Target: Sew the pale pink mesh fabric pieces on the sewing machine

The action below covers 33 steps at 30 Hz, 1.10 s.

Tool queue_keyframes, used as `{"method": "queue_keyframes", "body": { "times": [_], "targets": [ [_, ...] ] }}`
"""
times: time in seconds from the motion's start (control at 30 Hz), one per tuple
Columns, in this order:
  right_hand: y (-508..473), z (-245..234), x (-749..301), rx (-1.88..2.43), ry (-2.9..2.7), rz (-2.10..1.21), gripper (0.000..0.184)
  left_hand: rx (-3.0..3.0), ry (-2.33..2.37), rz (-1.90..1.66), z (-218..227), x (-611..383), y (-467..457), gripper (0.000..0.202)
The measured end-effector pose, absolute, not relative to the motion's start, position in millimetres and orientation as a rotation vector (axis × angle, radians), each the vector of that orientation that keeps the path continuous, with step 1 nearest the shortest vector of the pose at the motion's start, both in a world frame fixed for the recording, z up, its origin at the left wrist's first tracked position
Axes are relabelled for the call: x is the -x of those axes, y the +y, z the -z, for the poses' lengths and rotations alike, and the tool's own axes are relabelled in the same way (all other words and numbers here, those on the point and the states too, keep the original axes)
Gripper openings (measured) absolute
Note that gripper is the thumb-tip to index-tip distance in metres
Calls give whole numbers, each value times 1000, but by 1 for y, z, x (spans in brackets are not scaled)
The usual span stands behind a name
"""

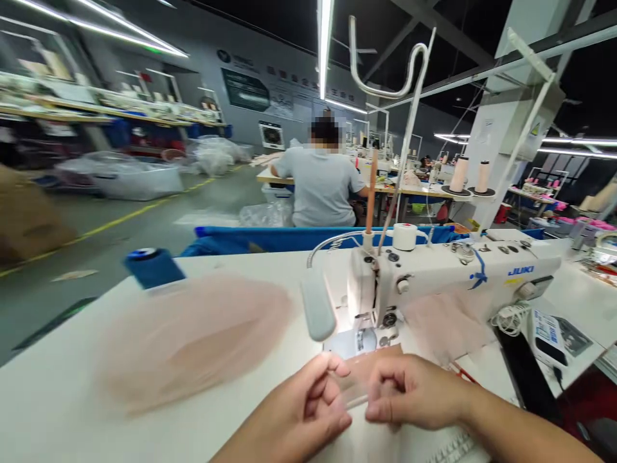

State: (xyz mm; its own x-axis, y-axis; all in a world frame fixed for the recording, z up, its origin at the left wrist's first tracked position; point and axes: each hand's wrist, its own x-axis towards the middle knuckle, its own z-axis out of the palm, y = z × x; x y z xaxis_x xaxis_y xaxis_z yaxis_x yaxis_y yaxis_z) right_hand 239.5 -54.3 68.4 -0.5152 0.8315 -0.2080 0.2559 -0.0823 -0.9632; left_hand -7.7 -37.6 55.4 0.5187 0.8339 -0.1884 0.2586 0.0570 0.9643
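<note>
In front of the sewing machine [371, 283], both my hands are close together, fingers curled inward. A small piece of sheer pinkish fabric [359, 379] stretches between them, with a pale edge facing me. My left hand [315, 399] is closed at the fabric's left side, thumb and forefinger tips apart. My right hand [414, 392] is closed at the right side; its fingertips are partly hidden. The fabric's far edge lies near the lit needle plate [354, 341]. More sheer pink fabric [202, 334] spreads over the table to the left, blurred.
A blue thread cone [154, 267] stands at the table's left edge. Behind the machine arm lies another pink cloth [446, 325]. A dark phone-like slab [525, 370], a white device [548, 337] and coiled cable [511, 319] sit right. A co-worker [322, 183] sits ahead, facing away.
</note>
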Motion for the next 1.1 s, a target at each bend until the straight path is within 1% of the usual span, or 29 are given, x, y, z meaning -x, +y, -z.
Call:
{"method": "queue_keyframes", "body": {
  "times": [0.03,0.1,0.2,0.3,0.4,0.47,0.53,0.6,0.67,0.87,0.97,1.1],
  "targets": [
    [-49,-72,-238,1227,-1773,-1538,26,-1518,1031,-573,-60,6,-31,48],
    [-41,-78,-234,1300,-1880,-1327,22,-1549,1099,-543,-67,3,-21,35],
    [-36,-79,-230,1331,-1957,-1125,22,-1553,1196,-563,-67,1,-11,28],
    [-37,-76,-230,1343,-1927,-1130,19,-1562,1240,-605,-60,1,-10,28],
    [-39,-74,-233,1317,-1917,-1175,13,-1575,1223,-615,-61,-1,-13,29],
    [-40,-72,-232,1302,-1894,-1179,16,-1589,1190,-598,-67,-4,-16,34],
    [-41,-69,-229,1300,-1878,-1121,16,-1583,1157,-598,-72,-6,-20,40],
    [-42,-65,-225,1284,-1881,-1018,8,-1573,1158,-610,-74,-7,-23,43],
    [-44,-63,-222,1255,-1889,-943,6,-1608,1192,-610,-69,-6,-25,41],
    [-49,-60,-222,1306,-1880,-885,14,-1735,1155,-683,-47,-1,-24,43],
    [-49,-54,-222,1283,-1889,-847,13,-1728,1132,-664,-49,0,-26,41],
    [-48,-48,-219,1188,-1913,-736,6,-1748,1165,-682,-59,-4,-31,38]
  ]
}}
